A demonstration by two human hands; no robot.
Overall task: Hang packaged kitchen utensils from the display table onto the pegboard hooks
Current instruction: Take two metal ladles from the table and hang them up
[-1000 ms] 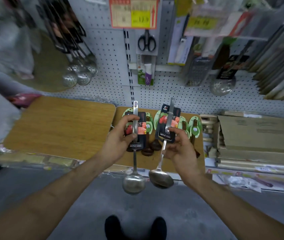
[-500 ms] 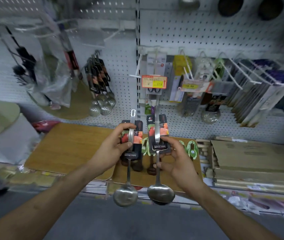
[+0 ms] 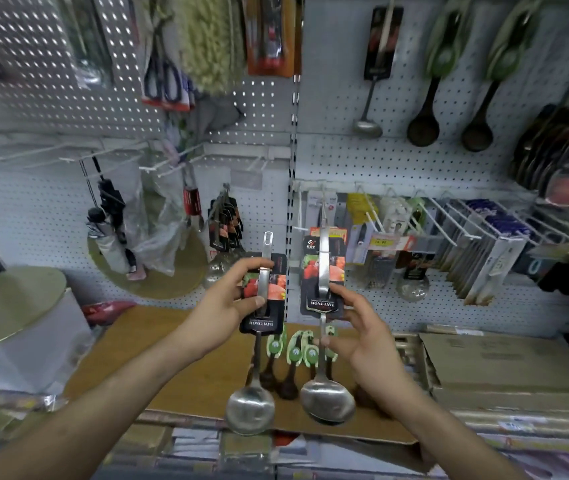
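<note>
Left hand: your left hand (image 3: 222, 308) grips a carded steel ladle (image 3: 253, 372) upright.
Right hand: your right hand (image 3: 362, 332) pinches a second ladle (image 3: 324, 375).
Behind: pegboard (image 3: 338, 157) above the display table (image 3: 189, 368).

The left card (image 3: 276, 291) and right card (image 3: 310, 292) read, seemingly, "HONG JAYU".

Green-carded spoons (image 3: 294, 353) partly hidden

I've both arms out fwd, L hand (image 3: 227, 301) & R hand (image 3: 362, 329) side by side, thumbs + curled fingers (image 3: 258, 264) pinching left ladle (image 3: 250, 408) & right ladle (image 3: 326, 400).
</note>
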